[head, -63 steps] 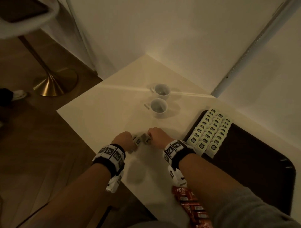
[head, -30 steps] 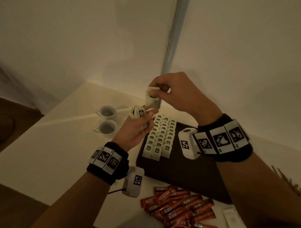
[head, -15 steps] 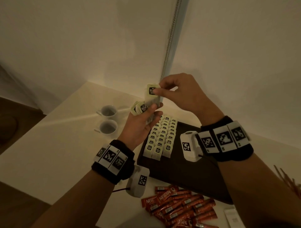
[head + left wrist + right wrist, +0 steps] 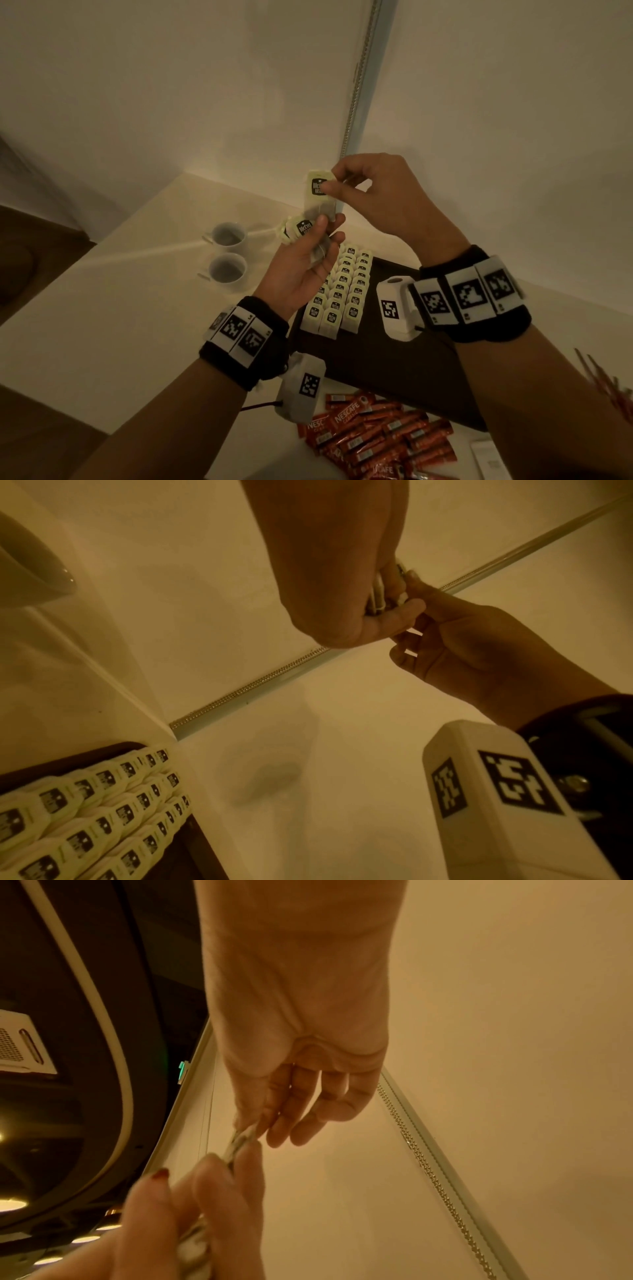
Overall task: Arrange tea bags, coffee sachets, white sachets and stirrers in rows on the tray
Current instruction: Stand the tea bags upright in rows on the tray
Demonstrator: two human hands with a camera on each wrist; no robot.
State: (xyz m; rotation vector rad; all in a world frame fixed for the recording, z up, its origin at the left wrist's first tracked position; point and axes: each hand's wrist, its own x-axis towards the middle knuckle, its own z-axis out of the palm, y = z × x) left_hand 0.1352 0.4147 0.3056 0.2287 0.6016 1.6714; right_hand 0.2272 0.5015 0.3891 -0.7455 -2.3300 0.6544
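Observation:
Both hands are raised above the table. My right hand (image 4: pixel 346 188) pinches the top of one pale tea bag (image 4: pixel 317 186) between thumb and forefinger. My left hand (image 4: pixel 315 240) holds a small stack of tea bags (image 4: pixel 298 229) between thumb and fingers, just below and touching the lifted bag. On the dark tray (image 4: pixel 394 359) lie three rows of tea bags (image 4: pixel 339 291) along its left side. Red coffee sachets (image 4: pixel 373 435) lie in a heap on the table in front of the tray. A white sachet (image 4: pixel 486 459) and stirrers (image 4: pixel 603 383) show at the right.
Two white cups (image 4: pixel 227 253) stand on the pale table (image 4: pixel 102 308), left of the tray. White walls meet at a corner with a metal strip (image 4: pixel 359 85) behind the table. The table's left edge drops to a wooden floor.
Both hands rose from the table with tea bags. Over the last second my right hand has drawn one bag upward off the stack in my left hand.

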